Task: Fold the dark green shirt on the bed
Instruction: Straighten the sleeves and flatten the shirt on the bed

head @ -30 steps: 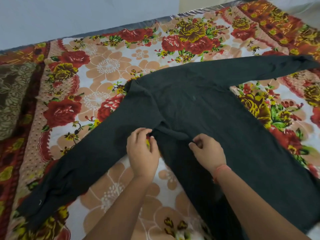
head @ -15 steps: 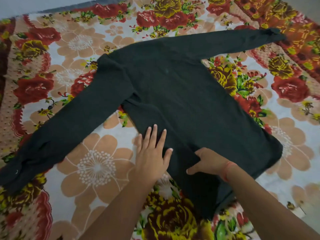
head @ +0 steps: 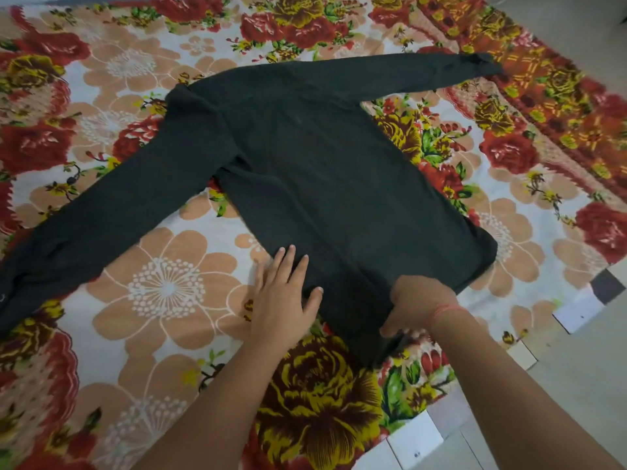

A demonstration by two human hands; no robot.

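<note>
The dark green long-sleeved shirt lies flat on the bed, both sleeves spread out, one toward the near left and one toward the far right. My left hand rests palm down with fingers spread on the shirt's left side edge near the hem. My right hand, with a red thread on its wrist, presses on the hem corner nearest me; its fingers curl at the cloth's edge, and I cannot tell whether they pinch it.
A floral bedsheet in red, peach and yellow covers the bed. The bed's near right edge meets a pale tiled floor at the lower right.
Both hands have slid down the shirt's left side from the armpit to the hem. The view has shifted, so the whole shirt now shows.
</note>
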